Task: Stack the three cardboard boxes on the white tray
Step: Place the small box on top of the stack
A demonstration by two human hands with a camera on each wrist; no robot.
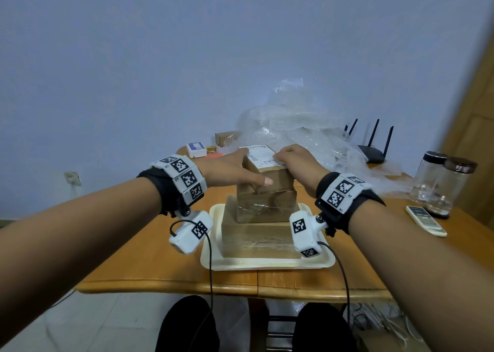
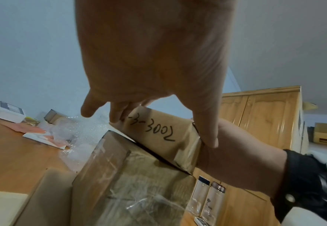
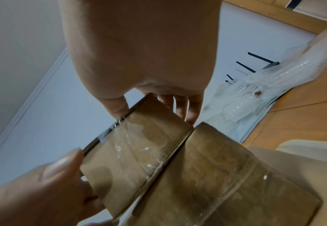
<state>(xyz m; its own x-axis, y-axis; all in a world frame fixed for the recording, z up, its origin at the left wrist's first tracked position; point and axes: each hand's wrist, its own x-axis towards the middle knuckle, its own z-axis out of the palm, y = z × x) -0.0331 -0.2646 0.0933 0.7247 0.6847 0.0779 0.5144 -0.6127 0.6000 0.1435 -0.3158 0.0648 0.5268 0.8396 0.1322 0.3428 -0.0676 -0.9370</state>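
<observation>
Cardboard boxes stood three high on the white tray (image 1: 267,265), which sat on the worktop (image 1: 165,271). The bottom box (image 1: 260,240) was the widest and rested flat on the tray; the middle box (image 1: 267,207), banded with clear tape, sat on the bottom box; the top box (image 1: 270,176) sat on the middle box, with a white shipping label facing up.

Both hands were on the top box. The left hand (image 1: 230,171) gripped it from the left of the tray's stack, thumb laid across the near face and fingers reaching over the far upper edge. In the left wrist view, the top box (image 2: 158,134) showed handwritten digits on its side, and it sat slightly askew on the middle box (image 2: 131,180), with a dark gap along their meeting edge. The right hand (image 1: 296,162) held the box from the right of the stack, fingers curled over the labelled top. In the right wrist view, the right hand (image 3: 139,53) had its thumb on the near upper edge of the top box (image 3: 135,146) and its fingers behind the far side.

Behind the tray lay a heap of bubble wrap (image 1: 294,127). To the right of the tray stood two clear jars (image 1: 438,183) with dark lids; whether they held anything could not be told.
</observation>
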